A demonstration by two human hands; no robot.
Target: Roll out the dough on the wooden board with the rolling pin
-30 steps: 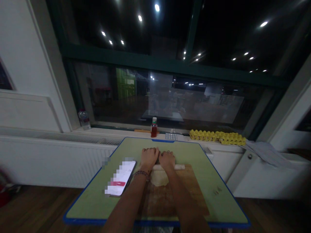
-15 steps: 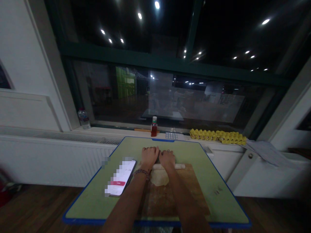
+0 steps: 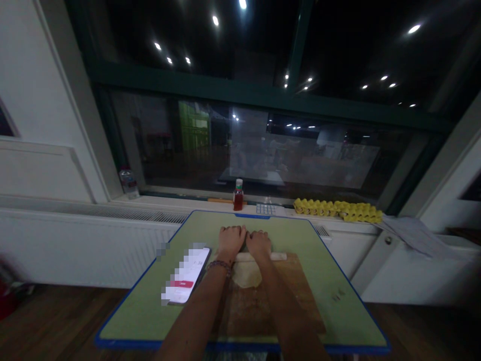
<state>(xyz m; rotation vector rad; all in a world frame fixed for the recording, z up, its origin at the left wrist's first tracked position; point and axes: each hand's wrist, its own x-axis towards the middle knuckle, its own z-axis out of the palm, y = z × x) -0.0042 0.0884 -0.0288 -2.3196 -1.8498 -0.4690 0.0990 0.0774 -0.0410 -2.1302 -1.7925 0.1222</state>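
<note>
Head view: the left hand (image 3: 232, 241) and right hand (image 3: 259, 244) are lying side by side over the rolling pin (image 3: 278, 256), probably for even pressure; whether they are gripping, one cannot tell. Flat dough (image 3: 246, 276) is resting on the board (image 3: 300, 286), nearside.

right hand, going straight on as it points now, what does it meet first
Right hand: likely the bottle on the sill, past the far edge of the table, though depth is unclear.
</note>
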